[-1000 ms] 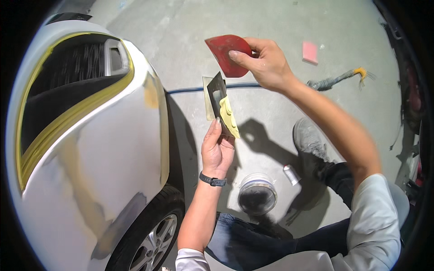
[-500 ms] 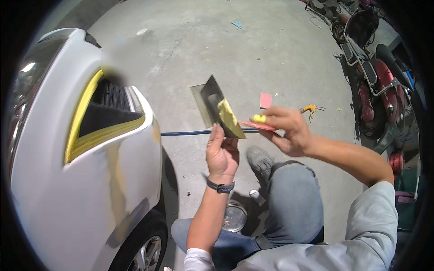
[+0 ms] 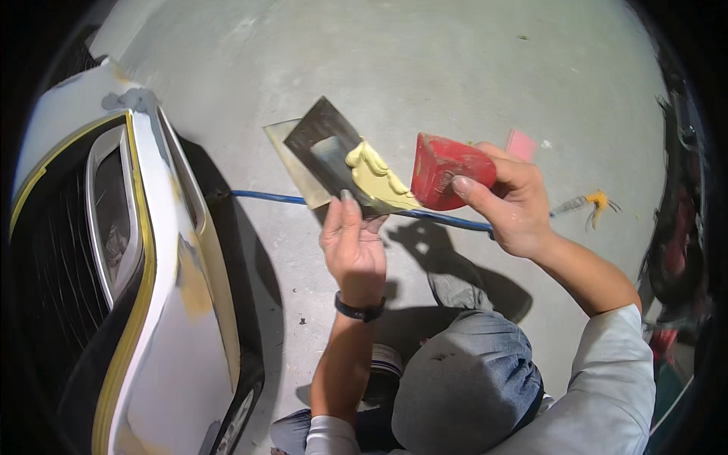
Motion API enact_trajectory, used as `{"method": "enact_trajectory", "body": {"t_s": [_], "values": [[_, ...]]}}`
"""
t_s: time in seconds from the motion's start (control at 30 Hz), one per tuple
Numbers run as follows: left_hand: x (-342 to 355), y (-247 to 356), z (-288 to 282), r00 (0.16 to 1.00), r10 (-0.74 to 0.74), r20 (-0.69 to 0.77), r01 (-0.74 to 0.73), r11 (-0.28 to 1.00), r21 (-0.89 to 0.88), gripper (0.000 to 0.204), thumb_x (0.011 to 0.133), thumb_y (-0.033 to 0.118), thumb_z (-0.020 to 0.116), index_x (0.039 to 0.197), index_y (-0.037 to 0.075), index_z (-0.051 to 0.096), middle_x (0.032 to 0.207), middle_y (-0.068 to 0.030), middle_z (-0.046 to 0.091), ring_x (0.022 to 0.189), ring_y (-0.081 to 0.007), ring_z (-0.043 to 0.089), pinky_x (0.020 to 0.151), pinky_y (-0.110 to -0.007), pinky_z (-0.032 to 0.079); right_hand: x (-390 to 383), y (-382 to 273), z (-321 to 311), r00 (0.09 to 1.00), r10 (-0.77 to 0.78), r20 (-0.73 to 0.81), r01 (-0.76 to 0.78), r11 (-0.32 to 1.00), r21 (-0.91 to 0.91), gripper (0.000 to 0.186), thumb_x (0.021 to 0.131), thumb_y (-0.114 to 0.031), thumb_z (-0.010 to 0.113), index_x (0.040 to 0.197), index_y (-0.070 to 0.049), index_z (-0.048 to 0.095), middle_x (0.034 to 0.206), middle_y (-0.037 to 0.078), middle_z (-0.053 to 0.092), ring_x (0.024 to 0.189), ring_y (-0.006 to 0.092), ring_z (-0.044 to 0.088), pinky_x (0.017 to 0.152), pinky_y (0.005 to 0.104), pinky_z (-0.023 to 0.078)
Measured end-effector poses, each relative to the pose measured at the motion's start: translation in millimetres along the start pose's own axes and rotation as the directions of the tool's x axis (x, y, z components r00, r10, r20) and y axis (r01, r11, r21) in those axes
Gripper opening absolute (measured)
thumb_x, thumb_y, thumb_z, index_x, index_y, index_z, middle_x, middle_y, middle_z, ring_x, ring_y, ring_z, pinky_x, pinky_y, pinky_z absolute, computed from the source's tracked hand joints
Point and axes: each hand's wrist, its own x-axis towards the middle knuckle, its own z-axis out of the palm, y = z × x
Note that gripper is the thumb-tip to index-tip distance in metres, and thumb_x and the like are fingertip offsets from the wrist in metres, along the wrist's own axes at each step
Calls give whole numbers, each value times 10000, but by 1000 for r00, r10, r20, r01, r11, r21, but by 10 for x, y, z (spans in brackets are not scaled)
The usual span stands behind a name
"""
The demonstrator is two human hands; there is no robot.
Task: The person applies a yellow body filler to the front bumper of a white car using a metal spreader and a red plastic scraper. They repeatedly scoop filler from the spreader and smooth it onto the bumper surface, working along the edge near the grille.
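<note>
In my left hand (image 3: 355, 250) is a dark, thin rectangular plate (image 3: 311, 140), tilted, with a paler translucent plate (image 3: 290, 171) behind it. Thick pale yellow paste (image 3: 368, 173) lies in folds along the dark plate's lower right part. My right hand (image 3: 512, 212) pinches a red flexible spreader (image 3: 441, 168), thumb on its face and fingers behind. The spreader's left edge is at the right end of the paste; whether it touches cannot be told.
A car body (image 3: 163, 364) with taped edges and patched paint stands at left. A blue hose (image 3: 269, 196) crosses the floor toward a yellow air gun (image 3: 597, 203). A pink block (image 3: 521, 144), a container (image 3: 383, 360) and dark clutter at right are visible. My bent knee (image 3: 462, 379) is below.
The red spreader has come down from above the plates to the paste's right end, passing through an edge-on angle to face up again. The plates now lean further left. The view has shifted.
</note>
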Motion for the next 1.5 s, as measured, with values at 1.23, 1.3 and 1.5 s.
{"method": "enact_trajectory", "body": {"t_s": [1.23,1.3,1.5], "values": [[-1535,244,-1560,819,-205,-535,170,979,-115,391,1085,210,510,1423,15,544,1401,-98,631,1287,-228,607,1089,-406,493,1298,993,2491,933,75,352,-115,989,95,327,903,-318,677,1038,-31,756,818,169,739,743,279,716,723,382,557],[-1529,245,-1558,837,-212,-504,162,976,-142,388,1085,207,513,1421,15,546,1395,-100,636,1285,-231,609,1090,-406,492,1258,943,2498,906,112,408,-170,979,109,317,903,-308,676,1042,-34,755,825,166,740,748,274,716,729,376,556],[-1522,183,-1503,834,-201,-513,162,980,-120,372,1088,206,506,1403,16,557,1354,-103,661,1258,-227,626,1083,-396,497,1104,682,2362,821,227,524,-291,956,42,369,926,-289,695,1167,-14,744,937,116,766,840,172,712,822,333,557]]}}
